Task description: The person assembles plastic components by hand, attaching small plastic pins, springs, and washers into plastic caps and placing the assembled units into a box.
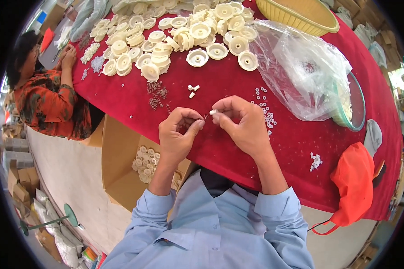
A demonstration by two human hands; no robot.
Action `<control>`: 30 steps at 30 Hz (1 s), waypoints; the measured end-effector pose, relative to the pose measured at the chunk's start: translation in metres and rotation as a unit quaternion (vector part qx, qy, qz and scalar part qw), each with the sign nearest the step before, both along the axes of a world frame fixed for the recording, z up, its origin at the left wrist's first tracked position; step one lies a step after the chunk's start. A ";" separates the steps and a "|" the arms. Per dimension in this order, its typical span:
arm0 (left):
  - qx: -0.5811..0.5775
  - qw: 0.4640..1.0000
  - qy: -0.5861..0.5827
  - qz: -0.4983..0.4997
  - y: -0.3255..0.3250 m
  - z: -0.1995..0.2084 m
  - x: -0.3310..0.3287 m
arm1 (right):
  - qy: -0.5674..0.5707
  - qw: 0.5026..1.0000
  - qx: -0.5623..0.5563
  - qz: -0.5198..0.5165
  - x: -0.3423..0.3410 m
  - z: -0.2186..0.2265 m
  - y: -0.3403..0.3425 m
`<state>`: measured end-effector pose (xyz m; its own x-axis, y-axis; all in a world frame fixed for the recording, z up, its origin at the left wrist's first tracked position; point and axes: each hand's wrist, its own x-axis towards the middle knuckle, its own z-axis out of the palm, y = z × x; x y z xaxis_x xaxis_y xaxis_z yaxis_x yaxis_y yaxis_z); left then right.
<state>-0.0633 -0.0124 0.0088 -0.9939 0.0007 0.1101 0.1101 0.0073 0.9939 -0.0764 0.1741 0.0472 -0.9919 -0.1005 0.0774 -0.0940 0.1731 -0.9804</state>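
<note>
Over the red cloth, my left hand pinches a small metal spring between thumb and forefinger. Close beside it, my right hand grips a small white plastic plug at its fingertips. Spring and plug are a short gap apart. Beyond my hands lie a few loose white plugs. Left of those is a pile of small springs. Many small white rings are scattered just right of my right hand.
Cream round plastic parts heap at the table's far side. A clear plastic bag lies by a green-rimmed basket. A yellow basket and red cap are right. A cardboard box holds finished-looking round parts. A person sits left.
</note>
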 end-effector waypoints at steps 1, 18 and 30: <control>-0.006 1.000 0.020 0.005 0.002 0.005 0.001 | 0.001 1.000 0.000 -0.001 0.003 0.000 -0.001; -0.108 0.983 0.150 -0.023 0.003 0.023 0.013 | 0.022 0.999 -0.048 0.000 0.026 -0.006 0.003; 0.030 0.999 0.012 -0.042 0.010 0.029 0.020 | 0.143 0.990 0.001 -0.003 0.032 -0.005 0.007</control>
<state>-0.0433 -0.0021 0.0381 -0.9878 0.0764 0.1355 0.1308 -0.0632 0.9894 -0.0442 0.1815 0.0425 -0.9297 -0.0955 0.3558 -0.3676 0.1754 -0.9133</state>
